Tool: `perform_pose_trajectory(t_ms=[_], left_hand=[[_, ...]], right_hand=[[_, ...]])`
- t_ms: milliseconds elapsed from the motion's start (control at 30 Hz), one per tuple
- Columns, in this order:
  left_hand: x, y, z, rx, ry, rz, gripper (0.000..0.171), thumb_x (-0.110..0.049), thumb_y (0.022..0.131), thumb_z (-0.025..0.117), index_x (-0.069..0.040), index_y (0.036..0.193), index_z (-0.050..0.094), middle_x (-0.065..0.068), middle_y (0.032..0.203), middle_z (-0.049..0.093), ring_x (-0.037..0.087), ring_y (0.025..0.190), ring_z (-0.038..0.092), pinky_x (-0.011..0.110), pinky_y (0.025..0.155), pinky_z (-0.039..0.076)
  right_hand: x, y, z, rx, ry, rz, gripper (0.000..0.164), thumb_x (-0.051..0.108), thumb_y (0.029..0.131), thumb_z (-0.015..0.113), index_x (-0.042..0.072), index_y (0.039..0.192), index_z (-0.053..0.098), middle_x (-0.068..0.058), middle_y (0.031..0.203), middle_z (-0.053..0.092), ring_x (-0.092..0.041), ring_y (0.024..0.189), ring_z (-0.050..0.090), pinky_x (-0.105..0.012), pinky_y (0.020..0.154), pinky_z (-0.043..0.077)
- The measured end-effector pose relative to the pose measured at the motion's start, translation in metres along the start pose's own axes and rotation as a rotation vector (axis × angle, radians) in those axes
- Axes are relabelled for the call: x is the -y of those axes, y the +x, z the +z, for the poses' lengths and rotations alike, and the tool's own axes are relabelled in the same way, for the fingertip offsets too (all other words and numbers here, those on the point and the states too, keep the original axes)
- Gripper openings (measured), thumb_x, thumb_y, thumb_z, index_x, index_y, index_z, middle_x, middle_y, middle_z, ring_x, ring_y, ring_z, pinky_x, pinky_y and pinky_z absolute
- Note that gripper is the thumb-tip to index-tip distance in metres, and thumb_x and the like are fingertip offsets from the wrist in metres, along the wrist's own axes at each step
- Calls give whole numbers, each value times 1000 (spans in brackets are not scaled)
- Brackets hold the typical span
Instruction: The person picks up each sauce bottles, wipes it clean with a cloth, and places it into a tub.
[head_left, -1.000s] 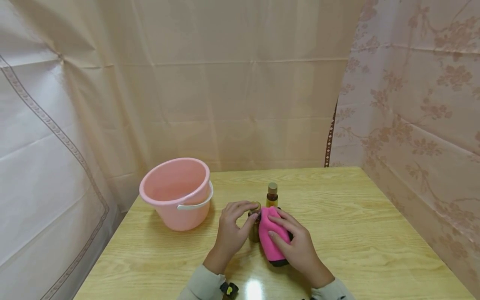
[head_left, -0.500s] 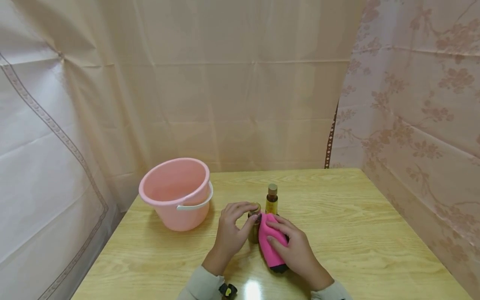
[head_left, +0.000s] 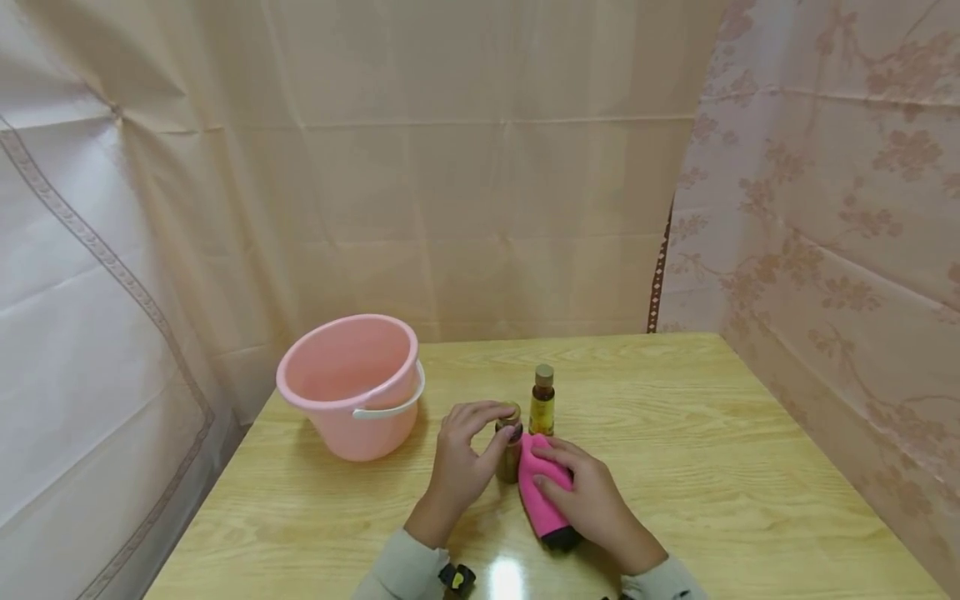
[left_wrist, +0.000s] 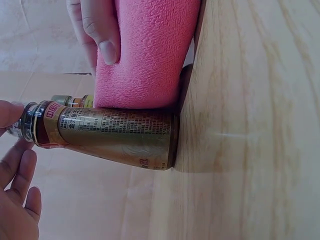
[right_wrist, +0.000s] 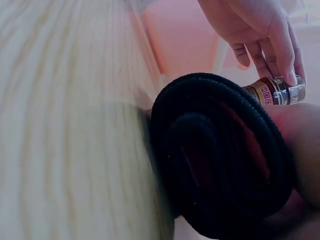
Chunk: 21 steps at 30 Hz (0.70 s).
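My left hand (head_left: 463, 454) pinches the capped neck of a gold-labelled glass bottle (left_wrist: 117, 132), which stands upright on the table. In my right hand (head_left: 592, 500) is a folded pink towel (head_left: 542, 492) with a black edge. Seen from the left wrist, the towel (left_wrist: 150, 55) touches the side of the bottle, with the thumb lying on it. Black rolled layers of the towel (right_wrist: 210, 150) fill much of the right wrist view. Just behind the towel stands a second bottle (head_left: 542, 408), holding yellow liquid under a gold cap; its base is hidden.
A pink bucket (head_left: 367, 433) with a white handle (head_left: 390, 412) stands to the left of the hands. The wood-grain table (head_left: 720, 467) reaches back to a beige curtain (head_left: 480, 208). Patterned cloth (head_left: 847, 250) hangs along the right side.
The right hand and towel have slid slightly down and toward me along the gold bottle, showing more of the bottle behind. The left hand and gold bottle look still.
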<state>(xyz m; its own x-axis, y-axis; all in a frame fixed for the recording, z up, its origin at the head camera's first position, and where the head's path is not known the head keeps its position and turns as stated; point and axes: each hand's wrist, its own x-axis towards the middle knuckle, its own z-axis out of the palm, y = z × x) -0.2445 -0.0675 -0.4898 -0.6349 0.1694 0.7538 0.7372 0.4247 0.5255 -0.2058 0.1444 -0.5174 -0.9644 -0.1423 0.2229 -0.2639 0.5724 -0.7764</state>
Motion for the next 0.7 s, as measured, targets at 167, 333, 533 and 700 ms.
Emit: perform_pose_trajectory(t_ms=[167,333,533,700], left_hand=[[0,0,1,-5,4,3,23,-21,97,75,-24,120,77,-9,123,72,15,113,62,48,97,44],[0,1,0,-9,8,7,24,-20,95,77,-23,119,77,-6,121,73,17,111,63,48,96,45],[0,2,-2,-8,-12,-22,24,-21,92,80,-22,116,79,-3,120,71,18,112,62,44,95,47],[-1,1,-3,-15,-22,-34,23,-21,92,80,-21,115,80,-2,114,68,17,109,62,42,93,49]], right_hand=[[0,0,-1,-22,3,-28,40,25,93,80,23,132,72,-2,151,58,-31,143,51,-55,114,41],[1,0,0,-85,22,-119,42,22,91,82,21,132,72,-2,150,59,-28,140,54,-50,111,45],[3,-1,-1,-146,64,-216,41,23,92,81,22,132,72,-3,150,58,-29,137,57,-41,105,50],[6,-4,-3,-161,144,-257,40,24,93,79,24,132,72,-1,153,56,-27,138,56,-22,103,48]])
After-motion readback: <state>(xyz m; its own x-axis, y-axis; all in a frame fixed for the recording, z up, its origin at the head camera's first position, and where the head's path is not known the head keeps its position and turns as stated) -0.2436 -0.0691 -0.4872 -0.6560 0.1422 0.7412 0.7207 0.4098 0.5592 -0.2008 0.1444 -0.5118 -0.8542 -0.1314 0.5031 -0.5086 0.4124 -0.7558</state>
